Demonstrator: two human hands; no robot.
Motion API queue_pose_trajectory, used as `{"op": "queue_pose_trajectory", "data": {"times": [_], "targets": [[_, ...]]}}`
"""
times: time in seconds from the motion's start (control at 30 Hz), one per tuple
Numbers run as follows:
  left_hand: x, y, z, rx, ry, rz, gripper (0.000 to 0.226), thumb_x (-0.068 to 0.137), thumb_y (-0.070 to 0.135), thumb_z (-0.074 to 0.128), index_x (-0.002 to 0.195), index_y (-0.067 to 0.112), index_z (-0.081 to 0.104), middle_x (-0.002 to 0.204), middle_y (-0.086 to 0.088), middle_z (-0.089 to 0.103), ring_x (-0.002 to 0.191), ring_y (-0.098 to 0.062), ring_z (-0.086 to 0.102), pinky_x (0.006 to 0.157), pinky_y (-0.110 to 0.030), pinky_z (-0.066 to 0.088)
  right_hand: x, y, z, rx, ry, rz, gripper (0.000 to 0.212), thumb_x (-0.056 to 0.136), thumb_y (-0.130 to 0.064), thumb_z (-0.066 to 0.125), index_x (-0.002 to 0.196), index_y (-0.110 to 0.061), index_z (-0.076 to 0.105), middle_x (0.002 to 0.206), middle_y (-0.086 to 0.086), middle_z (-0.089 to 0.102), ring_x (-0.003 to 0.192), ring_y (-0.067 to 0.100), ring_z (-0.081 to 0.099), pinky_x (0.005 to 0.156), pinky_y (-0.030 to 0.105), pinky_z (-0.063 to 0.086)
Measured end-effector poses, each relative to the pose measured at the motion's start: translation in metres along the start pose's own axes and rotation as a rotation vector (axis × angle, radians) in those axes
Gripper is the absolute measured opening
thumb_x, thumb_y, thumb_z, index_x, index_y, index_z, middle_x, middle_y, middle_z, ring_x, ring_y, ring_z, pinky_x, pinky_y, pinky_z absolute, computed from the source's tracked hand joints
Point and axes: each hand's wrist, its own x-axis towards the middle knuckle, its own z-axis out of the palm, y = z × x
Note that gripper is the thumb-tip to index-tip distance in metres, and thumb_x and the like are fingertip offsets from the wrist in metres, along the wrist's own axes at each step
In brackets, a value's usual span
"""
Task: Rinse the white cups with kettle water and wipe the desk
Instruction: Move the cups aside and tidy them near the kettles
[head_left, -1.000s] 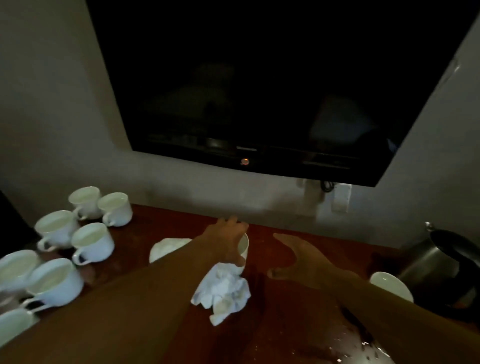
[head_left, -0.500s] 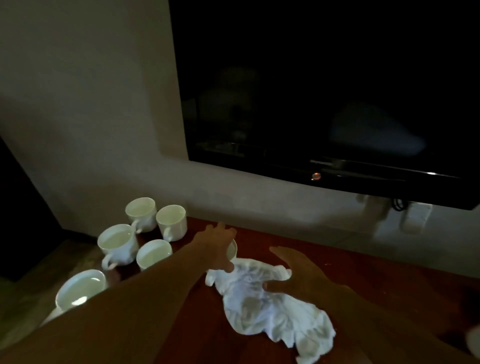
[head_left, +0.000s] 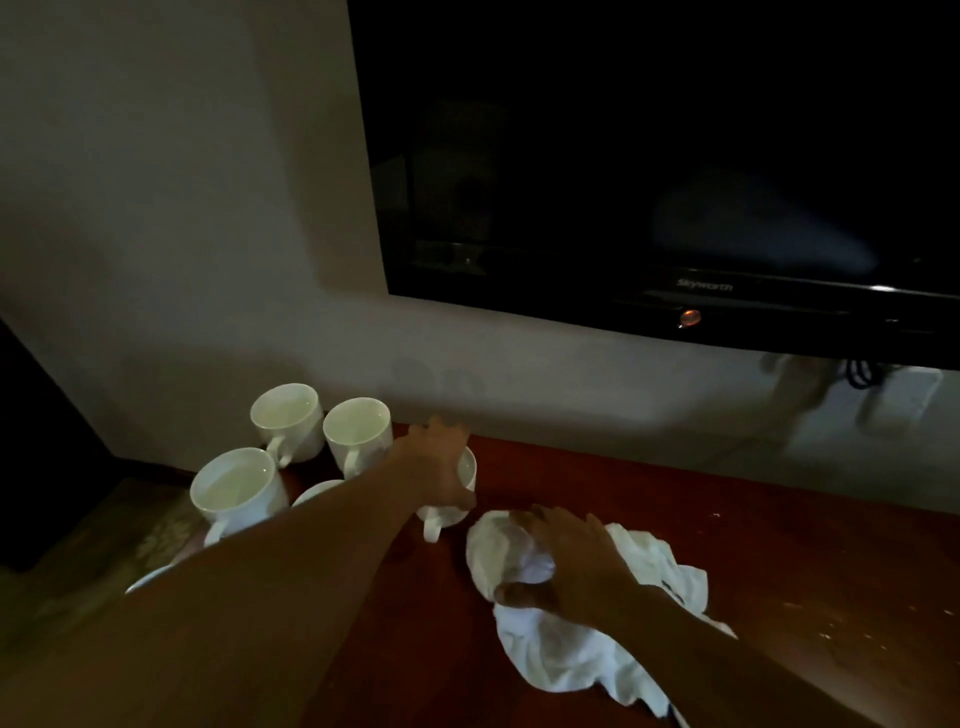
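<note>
My left hand (head_left: 434, 467) grips a white cup (head_left: 445, 512) from above on the reddish-brown desk (head_left: 597, 483); the cup's handle points toward me. My right hand (head_left: 566, 564) lies spread on a crumpled white cloth (head_left: 582, 644) just right of that cup and presses it to the desk. Several more white cups stand at the desk's left end: two at the back (head_left: 288, 418) (head_left: 358, 428), one nearer (head_left: 236, 488), one partly hidden behind my left forearm (head_left: 314, 491).
A dark wall-mounted television (head_left: 649, 156) hangs above the desk. A wall socket with a cable (head_left: 904, 395) sits at the right under it. Small wet specks (head_left: 831, 623) dot the desk at the right. The desk's left edge drops to the floor (head_left: 104, 545).
The view has swung left, so the kettle is out of sight. My left hand has carried the cup leftward toward the other cups. My right hand has come down on the cloth, now spread out.
</note>
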Motion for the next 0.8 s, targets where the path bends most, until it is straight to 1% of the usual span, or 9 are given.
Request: {"op": "queue_pose_trajectory", "data": {"times": [0.03, 0.07, 0.13, 0.17, 0.3, 0.37, 0.5, 0.67, 0.8], "targets": [[0.003, -0.003, -0.001, 0.005, 0.000, -0.002, 0.082, 0.072, 0.056, 0.079, 0.137, 0.020, 0.045, 0.136, -0.009, 0.047, 0.124, -0.031, 0.049, 0.102, -0.045, 0.046, 0.001, -0.002, 0.002, -0.009, 0.004, -0.005, 0.113, 0.060, -0.101, 0.037, 0.156, -0.042, 0.019, 0.165, -0.009, 0.021, 0.152, 0.015, 0.017, 0.122, 0.047, 0.006], [0.005, -0.005, -0.003, 0.011, -0.001, -0.006, 0.081, 0.072, 0.057, 0.078, 0.136, 0.020, 0.046, 0.135, -0.010, 0.047, 0.123, -0.030, 0.050, 0.101, -0.045, 0.047, 0.002, -0.002, 0.004, -0.025, 0.009, -0.007, 0.113, 0.060, -0.101, 0.035, 0.156, -0.043, 0.018, 0.166, -0.009, 0.020, 0.152, 0.015, 0.016, 0.122, 0.049, 0.005], [0.010, -0.010, -0.004, 0.019, -0.001, -0.003, 0.079, 0.071, 0.057, 0.077, 0.135, 0.020, 0.047, 0.134, -0.010, 0.050, 0.121, -0.030, 0.052, 0.100, -0.044, 0.047, 0.003, -0.003, 0.005, -0.045, 0.013, 0.006, 0.103, 0.072, -0.091, 0.049, 0.157, -0.043, 0.016, 0.167, -0.009, 0.017, 0.153, 0.017, 0.013, 0.122, 0.050, 0.003], [0.010, -0.011, -0.004, 0.024, -0.001, 0.005, 0.079, 0.071, 0.057, 0.077, 0.135, 0.020, 0.047, 0.134, -0.009, 0.050, 0.121, -0.029, 0.052, 0.100, -0.044, 0.047, 0.003, -0.002, 0.005, -0.053, 0.013, 0.008, 0.100, 0.075, -0.087, 0.052, 0.157, -0.043, 0.015, 0.167, -0.008, 0.015, 0.154, 0.017, 0.012, 0.122, 0.051, 0.002], [0.011, -0.016, -0.003, 0.061, 0.000, 0.014, 0.080, 0.077, 0.052, 0.076, 0.142, 0.020, 0.042, 0.142, -0.007, 0.045, 0.130, -0.029, 0.046, 0.102, -0.045, 0.046, 0.002, -0.003, 0.006, -0.099, 0.009, -0.004, 0.094, 0.079, -0.085, 0.050, 0.156, -0.045, 0.013, 0.168, -0.008, 0.013, 0.154, 0.018, 0.009, 0.122, 0.052, 0.001], [0.011, -0.018, -0.001, 0.087, 0.019, -0.004, 0.079, 0.080, 0.051, 0.075, 0.143, 0.019, 0.041, 0.144, -0.008, 0.045, 0.130, -0.030, 0.046, 0.102, -0.043, 0.045, 0.000, -0.003, 0.007, -0.131, 0.023, -0.016, 0.090, 0.081, -0.083, 0.048, 0.155, -0.046, 0.014, 0.168, -0.008, 0.013, 0.154, 0.019, 0.009, 0.122, 0.052, 0.001], [0.010, -0.017, 0.000, 0.124, 0.025, -0.034, 0.081, 0.084, 0.049, 0.073, 0.148, 0.016, 0.036, 0.148, -0.010, 0.043, 0.132, -0.031, 0.046, 0.103, -0.040, 0.043, -0.002, 0.000, 0.005, -0.136, 0.029, -0.038, 0.089, 0.082, -0.079, 0.053, 0.155, -0.043, 0.016, 0.167, -0.007, 0.016, 0.153, 0.020, 0.012, 0.122, 0.052, 0.002], [0.004, -0.012, -0.003, 0.190, 0.010, -0.068, 0.088, 0.082, 0.053, 0.073, 0.152, 0.019, 0.031, 0.153, -0.006, 0.038, 0.136, -0.028, 0.042, 0.107, -0.045, 0.043, -0.010, 0.010, 0.006, -0.139, 0.058, -0.063, 0.089, 0.085, -0.076, 0.052, 0.157, -0.037, 0.017, 0.166, -0.005, 0.018, 0.153, 0.019, 0.014, 0.122, 0.049, 0.000], [-0.003, 0.002, -0.008, 0.272, 0.061, -0.068, 0.085, 0.084, 0.057, 0.069, 0.151, 0.021, 0.031, 0.154, -0.005, 0.033, 0.140, -0.026, 0.037, 0.108, -0.047, 0.041, -0.019, 0.025, 0.007, -0.128, 0.064, -0.050, 0.089, 0.084, -0.078, 0.050, 0.157, -0.038, 0.018, 0.166, -0.007, 0.019, 0.152, 0.018, 0.015, 0.123, 0.048, 0.000]]}}
